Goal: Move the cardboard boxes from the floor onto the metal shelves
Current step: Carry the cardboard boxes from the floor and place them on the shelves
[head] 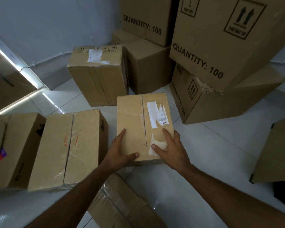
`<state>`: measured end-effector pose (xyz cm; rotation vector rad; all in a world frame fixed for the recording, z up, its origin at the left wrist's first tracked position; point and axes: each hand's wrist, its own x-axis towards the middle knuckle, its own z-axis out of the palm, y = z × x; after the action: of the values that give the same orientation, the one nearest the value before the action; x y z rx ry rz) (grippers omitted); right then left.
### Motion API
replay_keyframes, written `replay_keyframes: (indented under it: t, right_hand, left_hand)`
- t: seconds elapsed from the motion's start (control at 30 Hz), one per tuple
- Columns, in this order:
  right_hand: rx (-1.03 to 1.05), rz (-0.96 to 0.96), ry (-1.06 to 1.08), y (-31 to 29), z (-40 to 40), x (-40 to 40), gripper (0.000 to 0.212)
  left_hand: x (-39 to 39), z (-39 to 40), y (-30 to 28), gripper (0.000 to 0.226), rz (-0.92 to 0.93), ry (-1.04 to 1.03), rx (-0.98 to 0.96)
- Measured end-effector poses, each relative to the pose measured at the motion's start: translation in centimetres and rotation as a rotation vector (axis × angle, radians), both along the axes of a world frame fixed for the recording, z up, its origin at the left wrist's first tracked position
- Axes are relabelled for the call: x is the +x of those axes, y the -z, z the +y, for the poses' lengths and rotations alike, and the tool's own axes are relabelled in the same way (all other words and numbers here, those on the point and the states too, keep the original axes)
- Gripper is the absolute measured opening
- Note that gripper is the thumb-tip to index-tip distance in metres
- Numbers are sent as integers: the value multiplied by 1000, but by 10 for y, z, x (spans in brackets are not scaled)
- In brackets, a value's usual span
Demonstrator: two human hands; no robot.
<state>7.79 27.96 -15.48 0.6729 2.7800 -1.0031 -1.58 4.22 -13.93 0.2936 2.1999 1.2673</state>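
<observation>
A small taped cardboard box [138, 119] with a torn white label is in front of me over the white floor. My left hand [120, 152] grips its near left corner, thumb on the top face. My right hand [169, 148] clasps its near right corner, fingers spread over the top. Whether the box rests on the floor or is lifted, I cannot tell. No metal shelf is in view.
A wide taped box [67, 150] lies to the left, another box [99, 74] stands behind. Big "QUANTITY: 100" cartons [220, 38] are stacked at the right and back. A flat box [120, 201] lies under my arms, one more box [273, 155] at far right. White tiled floor [212, 158] between them.
</observation>
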Motion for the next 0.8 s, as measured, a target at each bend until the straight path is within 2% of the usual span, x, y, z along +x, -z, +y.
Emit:
replay_keyframes:
  t: [0.13,0.27,0.4,0.6,0.8]
  right_hand:
    - [10,29,24,-34,5,-1,92]
    - [46,36,19,-104,5,4,91]
    - [48,46,-1,-204,3,8,90]
    - [15,86,-34,-378,-9,9,86]
    - [14,145,-136,-526,-38,2,85]
  left_hand:
    - [-4,5,-34,117,19,5,13]
    - [4,5,-101,120,50,-4,-2]
    - [13,-1,-198,122,69,-24,-11]
    - [25,-19,-373,124,87,-73,1]
    - [50,-58,-516,125,127,-224,37]
